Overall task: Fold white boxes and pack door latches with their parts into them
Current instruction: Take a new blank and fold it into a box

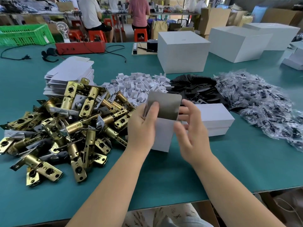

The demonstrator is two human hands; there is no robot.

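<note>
My left hand (144, 122) grips a small white box (164, 135) standing upright on the green table (164, 177), thumb lying on its raised grey flap (167, 105). My right hand (190, 128) hovers just right of the box with fingers spread and loosely bent, holding nothing; it is blurred. A heap of brass door latches (65, 125) lies at left. Behind it sits a stack of flat white box blanks (72, 74). Small white card inserts (141, 86), black plates (196, 89) and clear bags of dark parts (262, 102) are piled across the middle.
Two folded white boxes (214, 118) are stacked right of my hands. Large white cartons (183, 51) stand at the back, with a red tool case (80, 47) and cables to the left. People sit on red stools beyond the table. The table's front edge (164, 207) runs below my forearms.
</note>
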